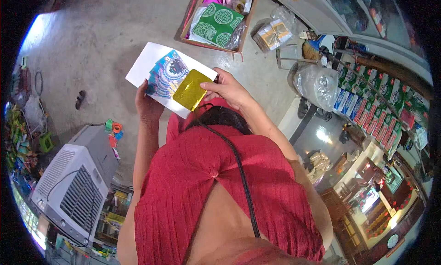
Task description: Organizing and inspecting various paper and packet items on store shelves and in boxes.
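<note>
My left hand (149, 101) grips the lower left edge of a white paper sheet or card (140, 68). On the sheet lie several fanned-out blue printed paper notes (164, 72). A shiny gold foil square (191, 90) overlaps the right end of the notes. My right hand (225, 88) pinches the gold square and the sheet's right edge, with the thumb on top of the gold. The fingers beneath the sheet are partly hidden. Everything is held above my lap, over the red clothing (220, 154).
Ahead on the concrete floor (113, 30) stands an open cardboard box (213, 48) with green patterned paper (220, 24) inside. A tied plastic-wrapped bundle (274, 34) sits to its right. Boxed goods (372, 106) line the right. An air cooler (75, 185) and a dark sandal (80, 99) are left.
</note>
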`<act>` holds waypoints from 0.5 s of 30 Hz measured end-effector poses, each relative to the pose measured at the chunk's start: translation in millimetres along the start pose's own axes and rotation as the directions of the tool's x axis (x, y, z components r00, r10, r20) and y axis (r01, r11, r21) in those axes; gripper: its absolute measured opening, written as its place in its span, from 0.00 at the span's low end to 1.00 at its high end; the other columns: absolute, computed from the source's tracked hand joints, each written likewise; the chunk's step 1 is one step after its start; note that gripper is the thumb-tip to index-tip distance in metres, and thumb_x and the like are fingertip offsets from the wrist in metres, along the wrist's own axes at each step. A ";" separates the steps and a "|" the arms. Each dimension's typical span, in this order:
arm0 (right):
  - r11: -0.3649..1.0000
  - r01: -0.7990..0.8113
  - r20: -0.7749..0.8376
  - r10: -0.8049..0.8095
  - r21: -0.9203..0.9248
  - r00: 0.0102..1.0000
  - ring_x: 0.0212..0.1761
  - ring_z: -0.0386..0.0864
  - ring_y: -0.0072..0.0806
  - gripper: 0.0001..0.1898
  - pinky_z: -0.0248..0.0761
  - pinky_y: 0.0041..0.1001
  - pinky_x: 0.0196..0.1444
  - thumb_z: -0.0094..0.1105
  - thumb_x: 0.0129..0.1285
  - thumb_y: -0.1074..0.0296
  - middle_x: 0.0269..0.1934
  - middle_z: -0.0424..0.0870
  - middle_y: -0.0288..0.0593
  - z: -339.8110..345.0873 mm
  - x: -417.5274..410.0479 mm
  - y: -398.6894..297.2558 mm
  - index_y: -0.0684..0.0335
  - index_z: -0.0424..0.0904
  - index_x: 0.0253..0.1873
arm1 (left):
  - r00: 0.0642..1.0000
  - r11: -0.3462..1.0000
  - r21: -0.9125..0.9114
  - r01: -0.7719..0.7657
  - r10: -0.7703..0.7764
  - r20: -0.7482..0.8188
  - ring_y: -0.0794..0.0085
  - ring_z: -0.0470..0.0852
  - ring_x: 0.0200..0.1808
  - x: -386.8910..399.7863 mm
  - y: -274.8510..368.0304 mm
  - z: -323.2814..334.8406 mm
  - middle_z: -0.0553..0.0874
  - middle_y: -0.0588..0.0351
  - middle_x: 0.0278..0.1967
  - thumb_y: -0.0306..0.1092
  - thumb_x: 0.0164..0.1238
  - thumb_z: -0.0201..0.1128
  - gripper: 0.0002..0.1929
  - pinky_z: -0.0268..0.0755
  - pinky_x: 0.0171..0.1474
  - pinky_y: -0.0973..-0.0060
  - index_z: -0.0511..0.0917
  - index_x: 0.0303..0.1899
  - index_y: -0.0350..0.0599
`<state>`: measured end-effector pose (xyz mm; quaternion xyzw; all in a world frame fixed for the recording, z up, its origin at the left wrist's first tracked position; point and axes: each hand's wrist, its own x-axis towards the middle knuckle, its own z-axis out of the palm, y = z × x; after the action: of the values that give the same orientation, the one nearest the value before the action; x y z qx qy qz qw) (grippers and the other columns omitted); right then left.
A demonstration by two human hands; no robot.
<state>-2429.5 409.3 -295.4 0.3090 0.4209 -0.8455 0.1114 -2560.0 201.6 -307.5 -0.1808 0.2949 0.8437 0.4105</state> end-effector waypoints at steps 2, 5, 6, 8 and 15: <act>0.999 -0.040 0.049 0.040 0.009 0.998 0.31 0.82 0.27 0.14 0.79 0.24 0.31 0.61 0.60 0.74 0.37 0.80 0.44 -10.6 -3.3 -3.8 0.66 0.66 0.47 | 1.000 1.000 -0.015 0.019 -0.020 -0.023 0.60 0.76 0.56 1.7 -12.2 11.3 0.78 0.49 0.54 0.42 0.65 0.54 0.24 0.62 0.63 0.61 0.69 0.57 0.37; 0.999 -0.024 0.123 0.019 0.038 0.992 0.32 0.82 0.28 0.16 0.79 0.24 0.31 0.60 0.60 0.75 0.37 0.80 0.45 -33.3 -5.1 -13.1 0.67 0.66 0.50 | 0.999 1.000 0.018 0.009 -0.009 -0.034 0.59 0.76 0.56 14.3 -28.7 35.0 0.78 0.48 0.54 0.44 0.65 0.54 0.25 0.61 0.63 0.61 0.68 0.58 0.37; 0.999 -0.015 0.130 0.009 0.045 0.992 0.32 0.82 0.28 0.16 0.79 0.24 0.31 0.60 0.60 0.75 0.37 0.80 0.45 -42.9 -6.0 -14.8 0.67 0.66 0.50 | 1.000 0.998 0.066 -0.004 0.006 -0.026 0.59 0.76 0.56 20.3 -36.0 43.3 0.78 0.48 0.54 0.44 0.65 0.54 0.25 0.62 0.63 0.61 0.68 0.58 0.37; 0.996 -0.015 0.183 -0.001 0.091 0.983 0.32 0.82 0.28 0.19 0.79 0.25 0.32 0.60 0.60 0.76 0.38 0.80 0.46 -62.2 -7.7 -17.8 0.67 0.64 0.55 | 0.999 0.997 0.075 -0.014 0.016 -0.028 0.59 0.77 0.55 32.8 -49.5 55.9 0.78 0.48 0.54 0.43 0.66 0.53 0.24 0.63 0.62 0.61 0.68 0.58 0.37; 0.991 -0.021 0.225 -0.009 0.131 0.974 0.36 0.82 0.34 0.21 0.80 0.30 0.34 0.58 0.59 0.79 0.43 0.79 0.49 -114.6 -11.6 -36.8 0.70 0.64 0.56 | 0.989 0.972 0.208 0.107 -0.083 -0.121 0.59 0.79 0.52 63.7 -76.6 61.6 0.79 0.46 0.53 0.35 0.69 0.52 0.20 0.69 0.59 0.61 0.67 0.57 0.35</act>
<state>-2387.7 520.8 -316.7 0.2191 0.3478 -0.9008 0.1400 -2540.8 316.2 -322.2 -0.1961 0.3975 0.7750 0.4504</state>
